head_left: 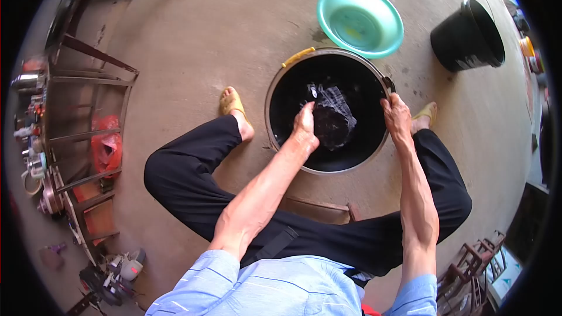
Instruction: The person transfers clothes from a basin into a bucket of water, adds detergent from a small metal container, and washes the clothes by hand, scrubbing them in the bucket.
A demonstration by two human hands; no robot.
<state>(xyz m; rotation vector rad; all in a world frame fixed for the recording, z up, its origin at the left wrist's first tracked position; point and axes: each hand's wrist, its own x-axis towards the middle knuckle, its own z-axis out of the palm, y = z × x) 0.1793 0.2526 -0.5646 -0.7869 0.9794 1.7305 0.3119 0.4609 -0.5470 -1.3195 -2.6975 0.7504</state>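
Between my legs stands a large black bucket [270, 96] with a pale rim and a yellow handle grip [298, 57] lying against its far left edge. My left hand [305, 124] reaches down into it, fingers curled near a small shiny spot; whether they hold anything is hidden. Dark, glistening contents [336, 114] with whitish streaks show beside that hand. At the right edge my right hand [398, 116] is closed on the bucket's rim, close to a dark fitting [389, 84]; its fingertips are partly hidden.
A green basin [388, 26] sits just beyond the bucket. Farther right is another black bucket [459, 38]. Wooden furniture [93, 82] with a red plastic bag [106, 146] lines the left side. Small wooden chairs [471, 263] are at lower right.
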